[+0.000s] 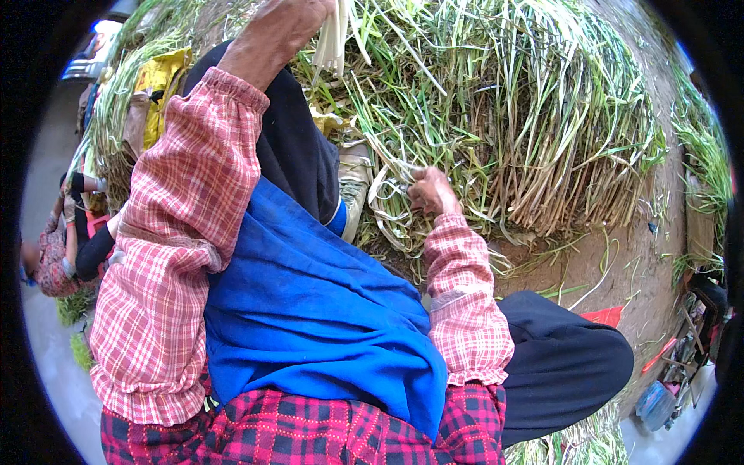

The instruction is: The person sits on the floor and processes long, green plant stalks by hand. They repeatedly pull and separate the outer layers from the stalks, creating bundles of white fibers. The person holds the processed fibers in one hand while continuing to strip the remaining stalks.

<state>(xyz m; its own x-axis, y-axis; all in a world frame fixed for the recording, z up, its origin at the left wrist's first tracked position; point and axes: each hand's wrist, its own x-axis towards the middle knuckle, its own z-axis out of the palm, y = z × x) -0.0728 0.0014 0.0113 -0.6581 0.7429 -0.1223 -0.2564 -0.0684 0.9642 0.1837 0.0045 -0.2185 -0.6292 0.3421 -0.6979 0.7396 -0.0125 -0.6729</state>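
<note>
At the top edge, my left hand (293, 26) is closed around a bundle of pale stalks (331, 49); its fingers are partly cut off by the frame. Lower and to the right, my right hand (431, 192) has its fingers curled at some pale, stripped leaves (386, 192) over loose green trimmings; whether it grips them is not clear. A large heap of long green stalks (523, 116) fills the upper right, its brownish root ends (564, 203) pointing down. A blue apron (325, 302) covers my lap.
My shoe (353, 180) stands beside the trimmings. At far left a person (58, 256) sits near more green stalks (116, 116) and a yellow sack (160, 81). A red scrap (604, 317) lies on the brown ground by my knee. At lower right is a blue plastic item (657, 404).
</note>
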